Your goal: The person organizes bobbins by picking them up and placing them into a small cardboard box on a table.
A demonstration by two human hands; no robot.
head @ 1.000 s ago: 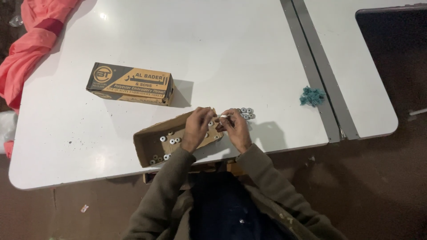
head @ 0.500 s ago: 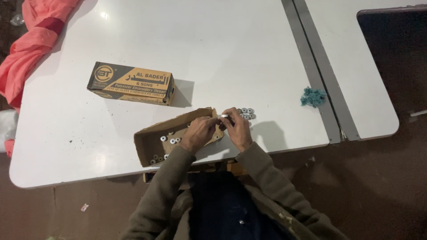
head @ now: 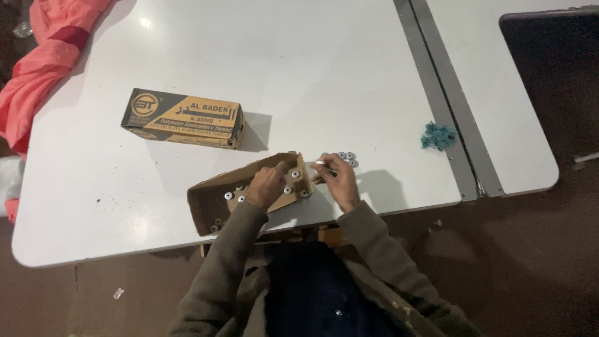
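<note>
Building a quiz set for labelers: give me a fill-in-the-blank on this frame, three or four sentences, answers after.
1. The left hand reaches into an open, shallow ____ tray that holds small round silver pieces.
2. The right hand pinches a small ____ piece beside a little cluster of silver pieces.
3. A closed printed box lies on the ____ table.
4. A small ____ clump sits near the table's grey seam.

Missing words: cardboard; white; white; teal
</note>
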